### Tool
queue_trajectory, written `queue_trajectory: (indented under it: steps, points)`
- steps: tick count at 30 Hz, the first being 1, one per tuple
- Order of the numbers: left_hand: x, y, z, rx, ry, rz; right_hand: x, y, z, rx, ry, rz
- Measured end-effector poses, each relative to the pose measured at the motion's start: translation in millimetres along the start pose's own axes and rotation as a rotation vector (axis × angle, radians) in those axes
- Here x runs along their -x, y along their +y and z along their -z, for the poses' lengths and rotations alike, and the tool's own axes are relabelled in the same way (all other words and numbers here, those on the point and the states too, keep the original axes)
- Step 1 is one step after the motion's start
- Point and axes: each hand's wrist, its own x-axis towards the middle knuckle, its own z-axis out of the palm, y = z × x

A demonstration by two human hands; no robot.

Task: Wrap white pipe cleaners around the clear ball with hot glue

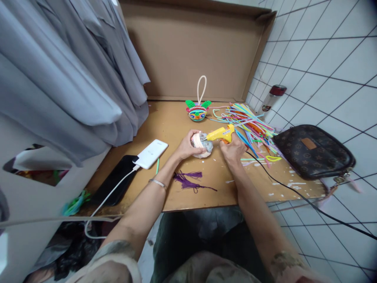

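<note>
My left hand [188,146] is closed around a small round ball [207,146], greyish-white with pale cream strips wrapped over part of it. In my right hand [234,150] is a yellow hot glue gun [220,134], its nozzle pointing left at the ball's surface. Whether the tip touches the ball I cannot tell. Just behind the ball sits a colourful animal-head ornament [197,113] with green ears and a white hanging loop. Purple tassels [188,181] lie on the table in front of my hands.
Many coloured pipe cleaners [250,122] are heaped at the right, by a brown patterned bag [312,151]. A black cord [288,190] runs from the glue gun to the right. On the left lie a white power bank [152,153] with a cable and a black phone [118,182]. Grey cloth [88,67] hangs at left.
</note>
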Motion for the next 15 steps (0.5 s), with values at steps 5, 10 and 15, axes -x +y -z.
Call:
queue_trajectory:
  steps: [5,10,15]
  points:
    - [-0.1,-1.3,0.3,-0.007,0.006,0.0,-0.5,0.4,-1.4,-0.006,0.012,-0.058]
    - [-0.1,-1.3,0.4,-0.02,0.001,-0.015,-0.5,0.3,-2.2,-0.031,0.002,-0.056]
    - [0.8,1.1,0.1,-0.03,-0.001,-0.008,1.0,-0.1,-2.2,-0.035,0.008,-0.042]
